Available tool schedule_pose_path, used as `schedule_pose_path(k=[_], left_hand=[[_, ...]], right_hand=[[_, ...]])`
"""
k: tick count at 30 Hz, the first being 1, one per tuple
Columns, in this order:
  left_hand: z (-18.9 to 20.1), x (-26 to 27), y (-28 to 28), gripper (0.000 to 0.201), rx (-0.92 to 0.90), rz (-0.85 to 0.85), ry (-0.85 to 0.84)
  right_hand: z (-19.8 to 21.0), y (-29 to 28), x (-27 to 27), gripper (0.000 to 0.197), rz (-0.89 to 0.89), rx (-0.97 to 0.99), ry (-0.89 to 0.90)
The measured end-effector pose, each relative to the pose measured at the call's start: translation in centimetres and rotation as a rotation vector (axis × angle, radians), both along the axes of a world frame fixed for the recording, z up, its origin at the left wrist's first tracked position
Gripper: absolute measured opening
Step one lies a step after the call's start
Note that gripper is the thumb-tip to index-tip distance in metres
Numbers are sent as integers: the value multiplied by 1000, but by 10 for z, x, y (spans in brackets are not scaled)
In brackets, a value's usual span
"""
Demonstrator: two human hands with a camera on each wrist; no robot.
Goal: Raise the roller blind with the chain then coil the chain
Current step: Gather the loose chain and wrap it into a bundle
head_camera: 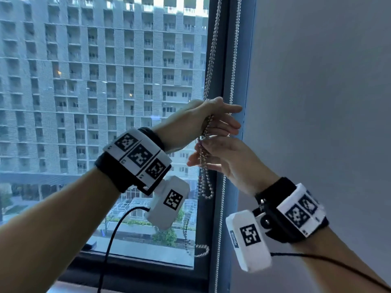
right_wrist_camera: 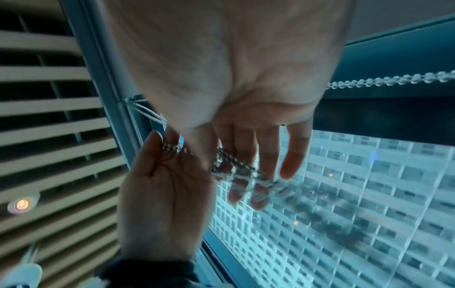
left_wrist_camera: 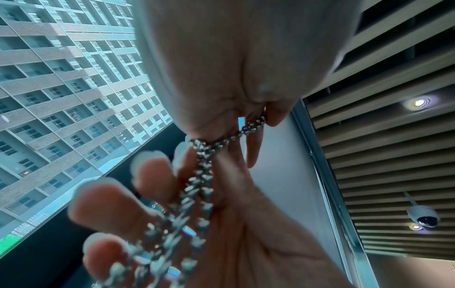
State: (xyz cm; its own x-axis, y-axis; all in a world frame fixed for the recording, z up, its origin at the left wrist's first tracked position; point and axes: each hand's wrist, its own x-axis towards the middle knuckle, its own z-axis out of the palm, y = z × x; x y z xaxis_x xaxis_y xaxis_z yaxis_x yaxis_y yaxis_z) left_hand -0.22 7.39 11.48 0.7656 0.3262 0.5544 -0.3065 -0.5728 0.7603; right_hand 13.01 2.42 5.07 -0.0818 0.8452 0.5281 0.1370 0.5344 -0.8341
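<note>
A beaded metal chain [head_camera: 208,81] hangs down the right side of the window. My left hand [head_camera: 211,115] is raised with its fingers pointing right, and the chain passes over it and down across the palm, held at the thumb [right_wrist_camera: 152,140]. Just below, my right hand [head_camera: 220,157] pinches several gathered strands [left_wrist_camera: 202,185], which lie over its fingers [right_wrist_camera: 246,155]. Coiled loops [head_camera: 205,187] dangle under the right hand. The dark blind [right_wrist_camera: 381,64] sits high at the window's top.
A second chain strand [head_camera: 233,70] runs straight down along the dark window frame [head_camera: 222,208]. A plain wall [head_camera: 317,102] stands close on the right. The sill [head_camera: 137,271] lies below, with wrist cables [head_camera: 110,240] hanging. A slatted ceiling [left_wrist_camera: 393,155] carries a dome camera [left_wrist_camera: 423,216].
</note>
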Motion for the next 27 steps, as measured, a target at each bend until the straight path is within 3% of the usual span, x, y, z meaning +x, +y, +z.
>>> schedule_pose_path(k=[6,14,20,23,27], left_hand=[[-1,-7,0,50,-13,-11,-44],[-9,-15,5,48,-213,-110,-229],[-29,-24,11,47,-606,-244,-620],[-35,-27,15,32,-801,-352,-816],[-35,-26,20,32,-951,-262,-982]], right_hand=[[-6,2,6,18,-96,15,-25],[-6,2,8,25,-193,120,-177],[-2,-2,1,21,-280,228,-144],[2,-1,-7,18,-285,214,-136],[4,3,-13,22,-313,215,-245]])
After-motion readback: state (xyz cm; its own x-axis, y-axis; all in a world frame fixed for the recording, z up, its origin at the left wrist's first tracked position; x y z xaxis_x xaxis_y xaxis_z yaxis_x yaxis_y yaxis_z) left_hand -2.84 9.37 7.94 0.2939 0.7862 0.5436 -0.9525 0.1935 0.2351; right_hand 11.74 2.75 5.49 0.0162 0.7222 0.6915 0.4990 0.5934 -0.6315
